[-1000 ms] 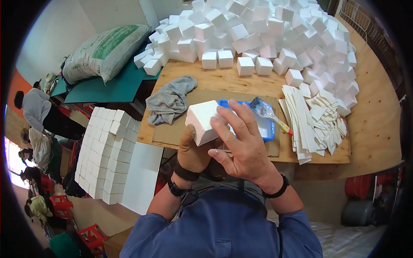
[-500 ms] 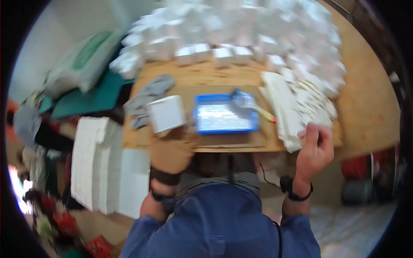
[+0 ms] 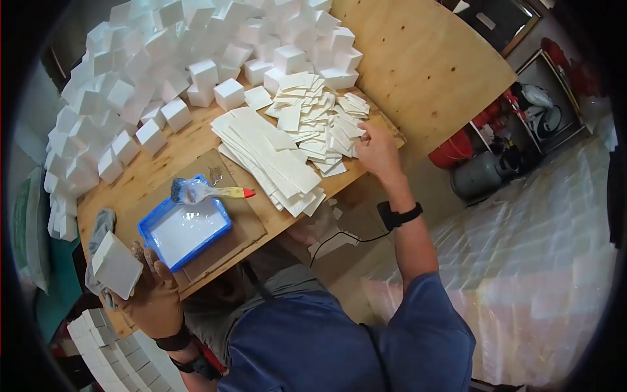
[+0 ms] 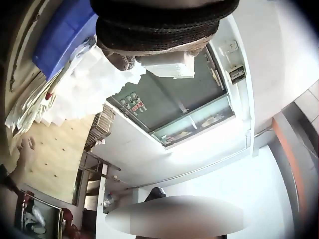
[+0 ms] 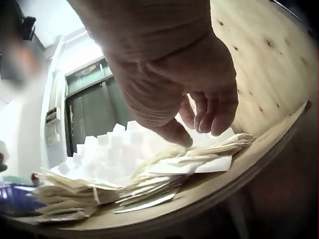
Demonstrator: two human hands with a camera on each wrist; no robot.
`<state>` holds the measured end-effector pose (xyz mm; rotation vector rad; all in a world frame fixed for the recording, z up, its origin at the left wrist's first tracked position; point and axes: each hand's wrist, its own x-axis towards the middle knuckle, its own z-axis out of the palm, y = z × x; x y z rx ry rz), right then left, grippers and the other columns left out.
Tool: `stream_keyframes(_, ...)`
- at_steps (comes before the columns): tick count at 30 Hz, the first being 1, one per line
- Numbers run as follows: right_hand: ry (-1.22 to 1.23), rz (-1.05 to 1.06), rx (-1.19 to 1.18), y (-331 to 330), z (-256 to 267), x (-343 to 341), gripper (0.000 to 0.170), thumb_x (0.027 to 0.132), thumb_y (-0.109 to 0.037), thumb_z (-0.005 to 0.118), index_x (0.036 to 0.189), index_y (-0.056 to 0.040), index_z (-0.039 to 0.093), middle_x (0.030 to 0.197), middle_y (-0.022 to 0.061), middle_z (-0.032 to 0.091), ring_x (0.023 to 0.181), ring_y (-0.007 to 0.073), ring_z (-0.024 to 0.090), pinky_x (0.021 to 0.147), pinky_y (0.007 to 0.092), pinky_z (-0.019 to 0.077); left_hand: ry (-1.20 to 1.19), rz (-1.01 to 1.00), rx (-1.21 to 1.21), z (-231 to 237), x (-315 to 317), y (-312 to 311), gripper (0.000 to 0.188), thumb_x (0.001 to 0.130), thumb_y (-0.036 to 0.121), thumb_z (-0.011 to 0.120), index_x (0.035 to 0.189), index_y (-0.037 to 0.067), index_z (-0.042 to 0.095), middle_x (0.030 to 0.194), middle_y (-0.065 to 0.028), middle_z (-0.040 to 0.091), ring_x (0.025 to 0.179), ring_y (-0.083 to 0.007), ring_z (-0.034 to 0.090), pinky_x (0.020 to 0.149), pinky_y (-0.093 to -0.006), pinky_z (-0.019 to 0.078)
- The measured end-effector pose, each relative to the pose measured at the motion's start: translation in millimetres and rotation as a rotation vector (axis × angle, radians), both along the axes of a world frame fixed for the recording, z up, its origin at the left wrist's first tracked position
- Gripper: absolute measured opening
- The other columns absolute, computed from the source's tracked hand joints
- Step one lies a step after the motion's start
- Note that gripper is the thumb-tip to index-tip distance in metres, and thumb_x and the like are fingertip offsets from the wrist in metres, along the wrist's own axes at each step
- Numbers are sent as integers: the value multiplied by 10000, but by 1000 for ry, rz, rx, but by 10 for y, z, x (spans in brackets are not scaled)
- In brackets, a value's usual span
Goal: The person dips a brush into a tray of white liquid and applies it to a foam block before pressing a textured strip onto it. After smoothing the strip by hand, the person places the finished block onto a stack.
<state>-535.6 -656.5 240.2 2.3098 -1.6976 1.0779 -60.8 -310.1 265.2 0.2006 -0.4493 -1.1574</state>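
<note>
One plywood table [image 3: 130, 189] carries most of this, with a pile of white blocks [image 3: 163, 59] along its far side. Right of the middle are a loose heap of slips [image 3: 310, 117] and, just beside it, a stack of longer strips [image 3: 268, 160]. Left of the strips, a blue tray [image 3: 204, 245] of white liquid sits on cardboard [image 3: 245, 219].

The gloved left hand [image 3: 157, 307] grips one block between thumb and fingers near the table's left corner, by a grey cloth [image 3: 101, 228]. The bare right hand [image 3: 380, 151] is at the heap's right edge, fingers bent, thumb tip slightly apart from them; no slip shows between them, and I cannot tell whether the tips touch the heap.

The step seems to be taking one slip. I would pinch a top one by its free edge and lift gently, since slips this thin and overlapped may come up two together. The left hand should keep the block steady and its face off glove and cloth.

The held block [image 3: 117, 266] is tilted, white, sharp-cornered, its shown face flat and slightly duller than the sides; whether it is wet I cannot tell. The slips look cream, thin and flat, roughly oblong. The brush [image 3: 222, 193] lies across the tray's rim, its red-tipped handle pointing towards the strips.
</note>
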Motion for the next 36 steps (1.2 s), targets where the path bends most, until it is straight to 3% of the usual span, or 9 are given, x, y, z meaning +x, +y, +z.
stream_keyframes(5,85,51,125,-170,-43,-18,281,1012,-172,741,1246,-27,797,1041,210,802,868,293,790,784,376,605,-57,18,31,-61,5,-22,704,1164,525,535,1724,112,426,1759,-201,447,1558,-399,497,1257,-584,456)
stream_keyframes(9,-235,-27,198,-166,23,-37,309,1071,-207,699,1285,3,777,1086,201,806,894,297,799,819,410,632,1,68,116,96,-146,-55,755,1145,547,589,1730,108,400,1685,-194,537,1481,-405,587,1171,-555,545)
stream_keyframes(11,-958,39,342,-120,124,-20,314,1117,-235,669,1260,24,774,1048,162,797,924,304,815,822,414,667,-60,114,147,80,-211,-112,782,1134,563,601,1730,99,399,1669,-195,549,1473,-397,595,1168,-538,549)
stream_keyframes(12,-954,56,345,-41,221,9,314,1117,-235,669,1260,24,774,1048,162,797,924,304,815,822,414,667,-123,154,186,68,-243,-140,809,1123,580,613,1730,91,399,1652,-196,561,1466,-388,603,1165,-521,554)
stream_keyframes(14,-1507,361,475,232,493,98,268,1141,-164,658,1325,20,726,1099,137,800,903,242,801,790,393,665,-183,214,224,117,-364,-228,836,1112,596,625,1731,82,399,1636,-198,573,1459,-379,612,1162,-504,558)
stream_keyframes(16,-1336,429,477,515,613,238,267,1103,-85,696,1350,15,695,1125,125,793,968,188,783,836,334,643,-717,344,295,295,-617,-366,938,1034,529,778,1721,19,393,1593,-207,603,1438,-357,630,1182,-467,539)
stream_keyframes(21,-1159,647,495,1348,1229,860,210,1064,-30,729,1269,10,713,1092,121,797,856,170,755,777,336,640,-1345,476,418,509,-1021,-515,1048,826,261,989,1662,-55,442,1536,-249,651,1402,-362,668,1206,-456,510)
stream_keyframes(26,-1046,730,616,1883,1513,1255,159,1044,-26,766,1197,2,734,1011,96,791,788,143,725,717,315,614,-1604,652,295,479,-1078,-587,994,765,206,978,1616,-16,515,1478,-282,667,1350,-446,671,1173,-486,526)
stream_keyframes(36,-867,673,891,2119,1472,1774,162,1020,-118,870,1084,7,788,949,23,788,840,58,687,745,228,558,-1673,756,230,365,-886,-543,945,715,122,926,1574,5,551,1467,-264,670,1352,-473,645,1174,-533,513)
